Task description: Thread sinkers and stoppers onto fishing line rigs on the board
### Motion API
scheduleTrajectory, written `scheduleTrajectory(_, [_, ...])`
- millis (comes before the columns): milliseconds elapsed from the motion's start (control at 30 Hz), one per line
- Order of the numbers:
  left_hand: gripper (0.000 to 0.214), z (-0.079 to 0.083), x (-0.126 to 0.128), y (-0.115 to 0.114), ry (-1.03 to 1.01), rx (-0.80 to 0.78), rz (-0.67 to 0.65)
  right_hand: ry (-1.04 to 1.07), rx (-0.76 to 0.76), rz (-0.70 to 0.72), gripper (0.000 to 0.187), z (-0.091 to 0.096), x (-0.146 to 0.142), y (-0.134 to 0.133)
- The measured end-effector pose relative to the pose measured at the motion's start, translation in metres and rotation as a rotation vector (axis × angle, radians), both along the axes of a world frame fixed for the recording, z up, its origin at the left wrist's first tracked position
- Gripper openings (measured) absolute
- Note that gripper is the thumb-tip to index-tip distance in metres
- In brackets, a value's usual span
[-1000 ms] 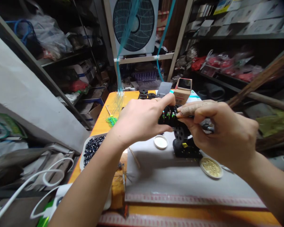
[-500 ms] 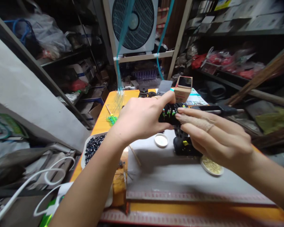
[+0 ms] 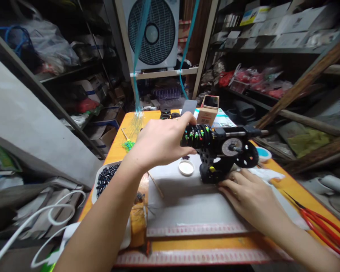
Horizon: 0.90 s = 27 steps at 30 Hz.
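My left hand [image 3: 161,141] is wrapped round the left end of a black roller of stacked discs [image 3: 200,135], thumb below and fingers over the top. Small green, yellow and red bits dot the roller's rings. It belongs to a black device with a toothed wheel [image 3: 251,155], a pale dial [image 3: 231,147] and a black base [image 3: 211,173] on a grey board [image 3: 184,207]. My right hand [image 3: 246,192] is low beside the base, fingers bent together with their tips near the board. Whatever they pinch is hidden, and the dish of yellowish bits is covered by this hand.
A white lid [image 3: 186,167] and a thin stick [image 3: 156,185] lie on the board. Left is a tray of black tubular pieces [image 3: 107,177]; right, red-handled scissors [image 3: 325,226]. A cardboard box [image 3: 208,111] stands behind the device. White cables [image 3: 59,206] hang at lower left.
My right hand has left the roller and dropped to the board beside the base, uncovering the dial and toothed wheel. My left hand keeps its hold. The view has shifted slightly right.
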<state>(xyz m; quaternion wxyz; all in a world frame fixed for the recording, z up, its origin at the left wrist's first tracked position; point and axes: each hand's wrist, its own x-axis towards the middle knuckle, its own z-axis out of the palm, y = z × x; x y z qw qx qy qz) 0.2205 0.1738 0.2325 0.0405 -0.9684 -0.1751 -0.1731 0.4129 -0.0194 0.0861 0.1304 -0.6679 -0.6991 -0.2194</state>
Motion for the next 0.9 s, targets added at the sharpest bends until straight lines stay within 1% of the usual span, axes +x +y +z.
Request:
scheduleTrajectory(133, [0.052, 0.002, 0.000, -0.001, 0.023, -0.008, 0.017, 0.060, 0.011, -0.081, 0.023, -0.011, 0.000, -0.004])
scheduleTrajectory(300, [0.056, 0.002, 0.001, -0.001, 0.014, -0.017, 0.031, 0.137, 0.006, -0.117, 0.020, -0.019, 0.003, -0.012])
scheduleTrajectory(500, [0.050, 0.002, 0.001, -0.002, 0.026, -0.011, 0.057, 0.220, 0.005, -0.140, 0.020, -0.024, 0.006, -0.015])
scheduleTrajectory(633, [0.045, 0.003, -0.001, -0.002, 0.027, -0.020, 0.036, 0.286, -0.007, -0.106, 0.021, -0.022, 0.009, -0.019])
scheduleTrajectory(733, [0.045, 0.004, -0.001, -0.001, 0.029, -0.017, 0.021, 0.317, -0.011, -0.120, 0.019, -0.016, 0.011, -0.025])
scheduleTrajectory(833, [0.042, 0.003, -0.002, 0.000, 0.026, 0.000, 0.012, 0.330, -0.026, -0.131, 0.016, -0.013, 0.007, -0.027])
scheduleTrajectory(900, [0.041, 0.003, -0.002, 0.000, 0.023, 0.009, 0.015, 0.336, -0.029, -0.137, 0.013, -0.014, 0.003, -0.024])
